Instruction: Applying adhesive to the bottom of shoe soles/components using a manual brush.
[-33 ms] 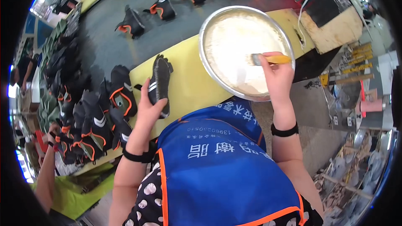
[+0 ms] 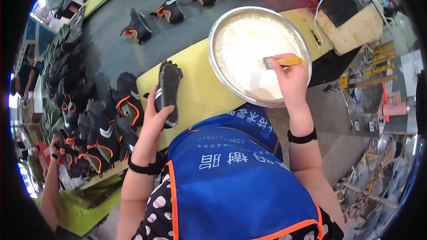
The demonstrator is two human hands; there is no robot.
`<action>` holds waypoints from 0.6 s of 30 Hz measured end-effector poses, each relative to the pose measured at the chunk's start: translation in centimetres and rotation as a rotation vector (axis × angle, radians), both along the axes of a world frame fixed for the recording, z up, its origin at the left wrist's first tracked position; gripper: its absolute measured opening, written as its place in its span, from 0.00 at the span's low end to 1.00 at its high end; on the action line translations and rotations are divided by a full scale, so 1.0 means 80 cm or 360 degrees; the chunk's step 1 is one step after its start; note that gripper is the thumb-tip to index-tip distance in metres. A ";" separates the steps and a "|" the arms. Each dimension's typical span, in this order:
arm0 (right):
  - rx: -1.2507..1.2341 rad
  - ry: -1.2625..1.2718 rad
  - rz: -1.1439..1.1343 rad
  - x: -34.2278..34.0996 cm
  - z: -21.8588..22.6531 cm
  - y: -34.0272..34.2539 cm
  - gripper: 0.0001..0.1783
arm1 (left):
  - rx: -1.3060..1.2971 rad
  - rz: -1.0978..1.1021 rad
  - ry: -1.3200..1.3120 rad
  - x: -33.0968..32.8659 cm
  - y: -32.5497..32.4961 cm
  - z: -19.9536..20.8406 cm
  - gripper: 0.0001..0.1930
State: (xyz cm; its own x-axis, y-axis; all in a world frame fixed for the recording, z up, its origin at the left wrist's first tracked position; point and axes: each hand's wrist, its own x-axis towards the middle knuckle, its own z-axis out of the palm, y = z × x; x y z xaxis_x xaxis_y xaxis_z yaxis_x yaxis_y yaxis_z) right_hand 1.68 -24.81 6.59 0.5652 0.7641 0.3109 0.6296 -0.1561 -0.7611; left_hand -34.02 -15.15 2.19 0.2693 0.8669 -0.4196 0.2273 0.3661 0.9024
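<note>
Under my right hand sits a round metal basin of pale whitish adhesive, and that hand is closed around the yellow handle of a brush whose bristles dip into the liquid just left of the knuckles. My left hand is clasped on a black shoe, held sole up, thumb on one flank and fingers wrapped around the other; the toe points away from the palm, and the heel end is covered by the hand. Judged from this, the step in hand is loading the brush: it would be done well by wiping surplus off against the basin rim before carrying it across to the sole, and by keeping the shoe level and firmly pinned so the coat goes on evenly without running over the edge. Beneath both grips lies a yellow-green work board, the basin resting on its far right portion. Beyond the held shoe runs a dark conveyor surface carrying black-and-orange shoes spaced apart, with a denser batch crowded left of my left wrist. A blue apron fills the near foreground. Another person's arm shows at far left; racks and factory clutter lie to the right.
</note>
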 end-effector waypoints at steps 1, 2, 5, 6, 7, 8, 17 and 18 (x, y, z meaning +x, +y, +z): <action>-0.0023 0.0012 -0.0055 0.000 0.000 0.005 0.11 | -0.0163 0.0081 -0.0241 -0.007 -0.001 0.008 0.38; -0.0090 -0.0097 0.0012 -0.002 -0.002 0.011 0.11 | -0.0292 0.0142 -0.0534 -0.011 -0.005 0.016 0.37; -0.0172 -0.0124 0.0090 -0.002 -0.003 0.019 0.11 | -0.0360 0.0112 -0.0692 -0.014 -0.020 0.044 0.36; -0.0234 -0.0034 0.0103 -0.001 -0.002 0.020 0.11 | -0.0415 0.0093 -0.0774 -0.011 -0.023 0.055 0.36; -0.0193 -0.0049 0.0116 0.001 0.000 0.020 0.11 | -0.0440 0.0018 -0.0756 -0.006 -0.024 0.066 0.36; 0.0003 0.0174 0.0129 0.003 0.002 0.019 0.10 | -0.0379 -0.0121 -0.0832 0.002 -0.026 0.075 0.37; 0.0295 -0.0177 0.0079 -0.007 0.055 -0.001 0.06 | -0.0408 -0.0761 -0.0591 0.063 -0.002 0.121 0.35; 0.0293 -0.0183 0.0079 -0.012 0.065 -0.007 0.06 | -0.0412 -0.0767 -0.0587 0.068 -0.001 0.123 0.35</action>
State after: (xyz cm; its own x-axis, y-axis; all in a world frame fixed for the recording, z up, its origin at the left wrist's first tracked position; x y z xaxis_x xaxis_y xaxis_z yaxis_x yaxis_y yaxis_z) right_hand 0.71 -25.34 11.76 0.4812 0.7145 0.5078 0.7171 0.0122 -0.6968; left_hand -28.58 -15.20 12.05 0.7681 0.4966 -0.4043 0.1129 0.5164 0.8489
